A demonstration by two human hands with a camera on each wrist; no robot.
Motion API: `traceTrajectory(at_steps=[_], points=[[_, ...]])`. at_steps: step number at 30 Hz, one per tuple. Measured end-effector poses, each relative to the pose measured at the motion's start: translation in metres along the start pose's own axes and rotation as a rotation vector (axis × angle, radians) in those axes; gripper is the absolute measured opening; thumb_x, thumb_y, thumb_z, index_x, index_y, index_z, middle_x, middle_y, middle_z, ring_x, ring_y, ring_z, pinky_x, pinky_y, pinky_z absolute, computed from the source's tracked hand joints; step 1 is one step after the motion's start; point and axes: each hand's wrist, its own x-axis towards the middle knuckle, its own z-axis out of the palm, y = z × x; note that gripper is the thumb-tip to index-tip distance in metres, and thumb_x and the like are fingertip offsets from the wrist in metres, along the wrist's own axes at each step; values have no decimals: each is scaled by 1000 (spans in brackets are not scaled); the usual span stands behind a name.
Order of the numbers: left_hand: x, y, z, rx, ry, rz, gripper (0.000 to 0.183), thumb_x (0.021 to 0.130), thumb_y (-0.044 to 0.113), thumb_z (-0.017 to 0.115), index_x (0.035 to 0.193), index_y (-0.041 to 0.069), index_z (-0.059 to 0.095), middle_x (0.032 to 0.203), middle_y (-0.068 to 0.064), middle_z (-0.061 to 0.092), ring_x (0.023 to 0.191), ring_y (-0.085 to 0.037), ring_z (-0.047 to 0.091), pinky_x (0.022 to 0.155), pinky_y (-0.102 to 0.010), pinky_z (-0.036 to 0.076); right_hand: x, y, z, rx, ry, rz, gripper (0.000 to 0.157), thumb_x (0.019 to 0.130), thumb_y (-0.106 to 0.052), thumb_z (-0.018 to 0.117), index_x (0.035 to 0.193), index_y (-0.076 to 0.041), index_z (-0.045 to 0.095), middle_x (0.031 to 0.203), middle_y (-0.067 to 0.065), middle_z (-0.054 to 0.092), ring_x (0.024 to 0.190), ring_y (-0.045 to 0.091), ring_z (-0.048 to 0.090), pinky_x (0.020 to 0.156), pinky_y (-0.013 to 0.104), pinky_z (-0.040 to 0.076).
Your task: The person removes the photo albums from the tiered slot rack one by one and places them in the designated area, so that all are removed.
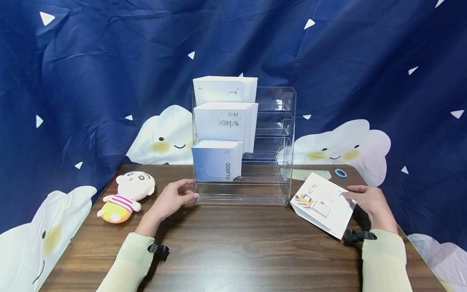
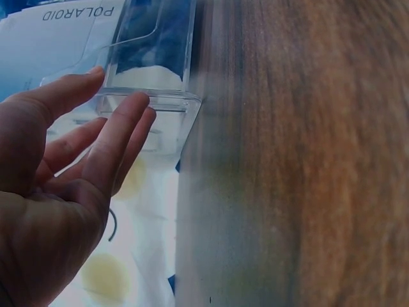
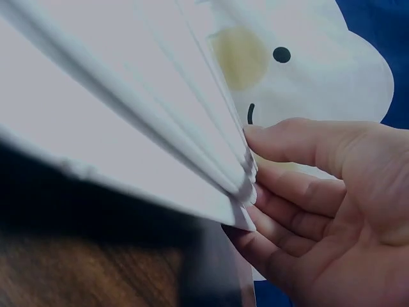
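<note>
My right hand (image 1: pixel 373 205) grips the corner of a square stack of thin white notebooks (image 1: pixel 324 205) with a printed room drawing on top. In the right wrist view the thumb lies on one side of the layered notebooks (image 3: pixel 147 121) and the other fingers on the opposite side. The stack is tilted over the table's right part. Near the lower left side of a clear tiered rack (image 1: pixel 240 198), my left hand (image 1: pixel 173 198) touches its edge with loosely extended fingers. White notebooks (image 1: pixel 222 125) and blue-white POLAROID ones (image 1: pixel 215 162) fill the rack's left half.
A plush doll (image 1: pixel 125 198) with a striped top lies at the left of the wooden table (image 1: pixel 233 251). Behind the tilted stack are a pale green flat piece (image 1: pixel 310 174) and a blue ring (image 1: pixel 341 173). A blue curtain (image 1: pixel 233 36) with clouds hangs behind.
</note>
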Motion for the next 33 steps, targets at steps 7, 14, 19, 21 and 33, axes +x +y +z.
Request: traceTrajectory(at_steps=[7,14,19,21,33], points=[[0,-2,1,3,4,-4,55,102,24,85,148,0,67,124,-17,84,110,-23,81,89,-22,60,1,2,1,-14,1,9,66,106,-28,72,156,11,54,170,41,37,149,58,43,123,70,38],[-1,-3,1,9,4,-9,56,102,25,85,148,1,67,125,-16,84,110,-24,81,89,-24,61,0,2,2,-38,6,10,66,105,-28,74,154,13,55,167,42,41,144,58,46,119,69,40],[-1,-2,0,21,5,-15,56,102,26,85,148,1,67,123,-16,84,110,-24,81,89,-27,61,-3,-1,1,-106,7,-2,69,103,-32,75,151,14,56,162,44,43,138,60,48,116,71,42],[0,-1,0,23,6,-15,56,102,26,85,148,1,67,124,-16,84,110,-24,81,90,-28,61,-3,-1,1,-119,8,-10,68,103,-31,75,150,15,57,161,44,44,137,60,48,115,70,43],[0,1,-1,8,1,-22,56,102,25,85,150,1,66,127,-19,83,111,-25,81,90,-26,61,-3,-5,1,-183,-8,-26,69,102,-31,76,148,16,57,156,46,49,134,61,49,112,71,44]])
